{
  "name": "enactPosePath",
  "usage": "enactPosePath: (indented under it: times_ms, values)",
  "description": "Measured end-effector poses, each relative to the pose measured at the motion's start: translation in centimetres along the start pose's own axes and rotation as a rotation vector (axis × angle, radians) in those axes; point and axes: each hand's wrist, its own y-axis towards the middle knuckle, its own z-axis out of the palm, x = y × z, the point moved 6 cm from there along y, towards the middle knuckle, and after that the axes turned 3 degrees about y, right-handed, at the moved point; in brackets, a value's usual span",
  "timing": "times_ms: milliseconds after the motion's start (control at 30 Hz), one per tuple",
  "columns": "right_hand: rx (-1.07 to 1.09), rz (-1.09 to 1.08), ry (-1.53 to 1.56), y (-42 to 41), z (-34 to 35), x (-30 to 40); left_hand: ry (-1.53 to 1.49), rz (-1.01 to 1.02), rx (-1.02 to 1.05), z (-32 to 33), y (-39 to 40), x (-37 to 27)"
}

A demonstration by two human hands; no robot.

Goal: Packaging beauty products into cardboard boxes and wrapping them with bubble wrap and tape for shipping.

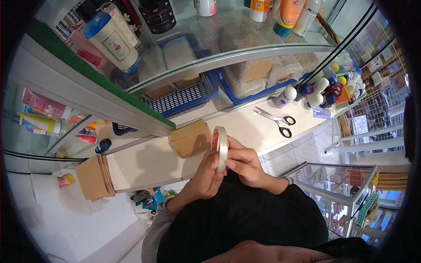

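Observation:
A roll of clear adhesive tape (223, 144) with a red inner core stands on edge between my hands, in front of my chest. My left hand (206, 176) grips its lower left side. On the other side, my right hand (245, 164) holds the roll, with thumb and fingertips at the tape's outer face. Just behind the roll, a small brown cardboard box (191, 138) lies on the white counter ledge (144, 167). Scissors with black handles (278, 121) rest farther right on the ledge, blades slightly apart.
Flattened cardboard boxes (95, 179) stack at the ledge's left end. Blue plastic baskets (184, 103) sit inside the cabinet, one with bubble-wrapped parcels (256, 75). Roll-on bottles (285, 97) crowd the right end. Above is a glass shelf (210, 49) with bottles. A glass display case (335, 184) stands right.

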Motion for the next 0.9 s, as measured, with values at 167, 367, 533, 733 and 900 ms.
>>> enactPosePath:
  times_ms: [167, 367, 533, 733, 900]
  values:
    - [-0.017, -0.019, 0.031, -0.2, -0.3, -0.4, 0.075, 0.034, -0.031, 0.1, -0.3, 0.3]
    - [-0.066, -0.019, 0.074, -0.5, -0.5, -0.8, 0.154, 0.075, -0.015, 0.1, 0.1, -0.1]
    - [-0.168, 0.188, 0.286, -0.5, -0.9, -1.3, 0.094, 0.086, 0.002, 0.2, -0.1, 0.3]
    - [0.018, 0.048, 0.007, -0.4, -0.4, -0.3, 0.074, 0.073, 0.018, 0.2, -0.2, 0.1]
    - [-0.011, -0.021, -0.065, -0.4, -0.4, -0.3, 0.117, 0.131, -0.009, 0.1, -0.1, 0.0]
